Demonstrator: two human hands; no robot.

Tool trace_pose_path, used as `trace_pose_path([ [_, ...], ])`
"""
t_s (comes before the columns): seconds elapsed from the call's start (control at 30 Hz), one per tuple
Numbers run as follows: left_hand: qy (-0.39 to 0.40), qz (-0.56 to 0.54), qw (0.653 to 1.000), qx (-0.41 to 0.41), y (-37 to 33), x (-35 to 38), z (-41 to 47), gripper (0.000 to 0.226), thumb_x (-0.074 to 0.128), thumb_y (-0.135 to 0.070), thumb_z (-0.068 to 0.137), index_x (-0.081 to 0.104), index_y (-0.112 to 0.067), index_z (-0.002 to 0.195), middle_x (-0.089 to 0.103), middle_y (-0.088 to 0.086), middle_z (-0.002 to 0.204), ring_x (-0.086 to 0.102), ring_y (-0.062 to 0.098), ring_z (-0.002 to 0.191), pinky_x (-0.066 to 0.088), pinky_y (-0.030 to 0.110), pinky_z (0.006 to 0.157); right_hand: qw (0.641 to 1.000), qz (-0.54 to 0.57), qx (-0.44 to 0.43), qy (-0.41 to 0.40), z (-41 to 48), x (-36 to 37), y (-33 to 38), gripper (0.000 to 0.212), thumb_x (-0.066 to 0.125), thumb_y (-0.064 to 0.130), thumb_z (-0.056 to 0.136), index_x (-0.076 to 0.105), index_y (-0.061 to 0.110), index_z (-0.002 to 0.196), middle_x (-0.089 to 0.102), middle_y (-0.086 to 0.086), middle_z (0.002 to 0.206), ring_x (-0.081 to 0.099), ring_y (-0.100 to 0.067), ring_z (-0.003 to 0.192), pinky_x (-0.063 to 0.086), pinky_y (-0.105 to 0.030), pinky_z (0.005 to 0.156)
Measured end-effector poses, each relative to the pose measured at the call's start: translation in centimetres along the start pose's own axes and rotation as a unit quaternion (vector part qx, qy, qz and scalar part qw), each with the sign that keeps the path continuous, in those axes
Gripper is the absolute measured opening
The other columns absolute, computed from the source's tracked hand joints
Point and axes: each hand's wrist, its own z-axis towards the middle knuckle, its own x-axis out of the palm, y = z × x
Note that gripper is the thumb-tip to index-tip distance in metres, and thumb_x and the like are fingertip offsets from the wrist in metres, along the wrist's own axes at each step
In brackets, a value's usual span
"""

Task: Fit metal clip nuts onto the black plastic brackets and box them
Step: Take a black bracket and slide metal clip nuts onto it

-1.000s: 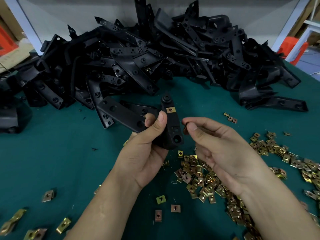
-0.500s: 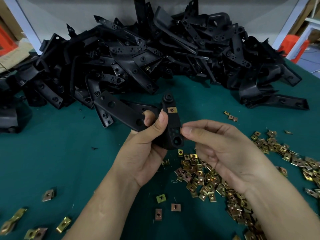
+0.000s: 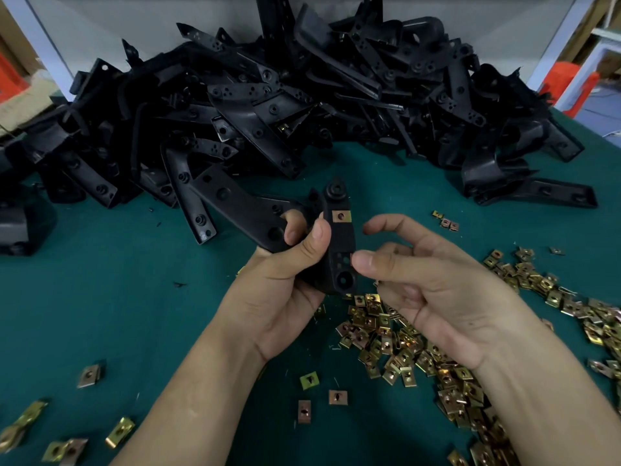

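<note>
On my feed the left hand (image 3: 285,284) gripped a bracket (image 3: 339,250) above the table (image 3: 100,297). Its thumb curled across the front and its fingers wrapped behind, holding the bracket nearly upright at the middle of the view. One nut (image 3: 341,216) sat clipped on the bracket near its top end, just beside the left thumbnail. I saw the right hand (image 3: 437,297) just to the right, palm turned up, fingers loosely curved and holding nothing I could make out. Its thumb tip touched the bracket's right edge low down, while the index finger arched above, clear of the plastic. Below both hands the nut pile (image 3: 403,344) spread across the table toward the right edge. A few stray nuts (image 3: 89,375) lay well apart on the left, near the bottom corner. Behind the held bracket, the bracket heap (image 3: 302,95) filled the far side of the table, its nearest pieces reaching almost to the left hand's fingertips.
</note>
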Motion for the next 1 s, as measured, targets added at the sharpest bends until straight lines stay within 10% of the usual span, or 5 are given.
trace_pose_path([
  [0.3, 0.052, 0.032, 0.997, -0.044, 0.1, 0.2, -0.3, 0.037, 0.071, -0.015, 0.084, 0.036, -0.022, 0.073, 0.066, 0.003, 0.097, 0.066, 0.018, 0.087, 0.056, 0.031, 0.068, 0.998, -0.013, 0.035, 0.056, -0.3, 0.0, -0.1, 0.065, 0.084, -0.004, 0.062, 0.06, 0.009, 0.121, 0.05, 0.006, 0.052, 0.039, -0.003, 0.039, 0.026, -0.017, 0.045],
  [0.57, -0.044, 0.053, 0.997, 0.043, 0.2, 0.0, 0.1, 0.039, 0.075, -0.014, 0.082, 0.038, -0.022, 0.073, 0.057, 0.005, 0.098, 0.058, 0.026, 0.103, 0.049, 0.044, 0.092, 0.993, -0.111, -0.021, -0.034, 0.0, 0.9, -0.5, 0.04, 0.084, 0.023, 0.058, 0.072, 0.012, 0.095, 0.072, 0.001, 0.074, 0.057, -0.001, 0.049, 0.039, -0.01, 0.045],
  [0.7, -0.08, 0.06, 0.992, 0.077, 0.4, 0.2, 0.1, 0.042, 0.078, -0.01, 0.081, 0.038, -0.021, 0.073, 0.059, 0.0, 0.093, 0.055, 0.024, 0.104, 0.047, 0.043, 0.096, 0.967, -0.236, -0.073, -0.067, 0.0, 1.1, -1.1, 0.023, 0.084, 0.038, 0.068, 0.08, 0.024, 0.085, 0.077, 0.006, 0.082, 0.071, -0.002, 0.077, 0.049, -0.01, 0.066],
  [0.83, -0.108, 0.07, 0.985, 0.11, 0.8, 0.4, 0.2, 0.039, 0.075, -0.01, 0.077, 0.037, -0.02, 0.073, 0.06, -0.003, 0.086, 0.064, 0.015, 0.092, 0.056, 0.034, 0.085, 0.929, -0.318, -0.161, -0.099, 0.2, 1.1, -2.0, 0.017, 0.084, 0.043, 0.073, 0.08, 0.028, 0.08, 0.058, 0.021, 0.053, 0.047, 0.001, 0.048, 0.034, -0.009, 0.049],
  [1.0, -0.104, 0.064, 0.985, 0.119, 1.2, 0.3, 0.4, 0.039, 0.074, -0.008, 0.079, 0.037, -0.02, 0.071, 0.061, -0.004, 0.087, 0.064, 0.014, 0.093, 0.055, 0.028, 0.078, 0.898, -0.367, -0.209, -0.124, 0.5, 1.4, -2.5, 0.012, 0.081, 0.04, 0.077, 0.082, 0.03, 0.083, 0.066, 0.007, 0.075, 0.058, -0.006, 0.066, 0.038, -0.012, 0.057],
])
